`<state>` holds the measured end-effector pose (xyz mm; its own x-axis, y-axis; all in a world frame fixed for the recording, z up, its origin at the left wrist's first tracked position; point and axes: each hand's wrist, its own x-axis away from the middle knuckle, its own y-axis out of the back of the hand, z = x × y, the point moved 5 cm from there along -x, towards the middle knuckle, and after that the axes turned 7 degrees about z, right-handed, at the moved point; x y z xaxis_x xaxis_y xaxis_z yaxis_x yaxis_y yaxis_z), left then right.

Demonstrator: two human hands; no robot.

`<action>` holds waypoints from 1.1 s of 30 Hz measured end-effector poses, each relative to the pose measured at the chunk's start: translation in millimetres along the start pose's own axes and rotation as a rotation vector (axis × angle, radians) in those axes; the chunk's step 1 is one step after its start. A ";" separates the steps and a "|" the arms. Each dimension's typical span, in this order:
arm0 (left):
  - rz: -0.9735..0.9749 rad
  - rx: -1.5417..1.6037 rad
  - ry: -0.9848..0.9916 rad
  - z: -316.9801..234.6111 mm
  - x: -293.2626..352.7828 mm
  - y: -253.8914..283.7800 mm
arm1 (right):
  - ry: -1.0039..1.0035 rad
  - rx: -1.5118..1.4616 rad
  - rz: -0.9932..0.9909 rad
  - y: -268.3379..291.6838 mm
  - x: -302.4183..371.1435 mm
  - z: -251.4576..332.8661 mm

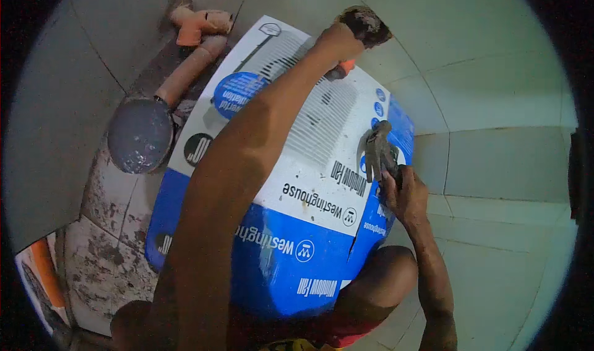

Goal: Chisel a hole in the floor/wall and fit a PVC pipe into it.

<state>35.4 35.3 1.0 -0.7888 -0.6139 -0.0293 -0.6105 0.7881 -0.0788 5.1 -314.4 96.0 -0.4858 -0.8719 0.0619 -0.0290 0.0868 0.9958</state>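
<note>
My left hand (341, 44) reaches across the box and is closed round a dirty tool (366, 26). Its broad, crusted dark end sticks out beyond my knuckles, and an orange-red part shows below the fist; its exact kind is unclear. On the right, my right hand (405, 196) grips a grey, grime-coated hammer (382, 150), its head over the box's right edge. Between my arms lies a large blue and white cardboard box (322, 215) with a fan grille pictured on it. My left forearm hides part of the box.
Left of the box stands a round container of grey wet mix (141, 135). Beyond it, an orange pipe (189, 75) and an orange branched pipe fitting (201, 24) lie by the tiled wall (55, 122). Stained floor tiles (102, 252) and an orange-edged object (46, 270) are at lower left.
</note>
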 end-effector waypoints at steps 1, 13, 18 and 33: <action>0.042 -0.124 0.002 -24.9 12.8 -2.8 | 0.040 -0.008 -0.021 14.4 1.8 -2.1; 0.223 -0.536 -0.030 -101.0 157.5 -19.8 | 0.100 -0.097 -0.030 44.6 38.5 6.2; 0.303 -0.456 -0.094 -117.6 195.2 -11.9 | 0.044 -0.117 0.020 53.2 58.8 23.5; 0.381 -0.851 -0.326 -189.8 362.4 -54.1 | 0.232 -0.140 -0.086 146.7 4.1 103.4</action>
<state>-231.0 -221.5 183.8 -0.9630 -0.1943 -0.1869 -0.2684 0.6265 0.7318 -91.5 -255.4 235.3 -0.2731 -0.9617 -0.0256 0.0676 -0.0457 0.9967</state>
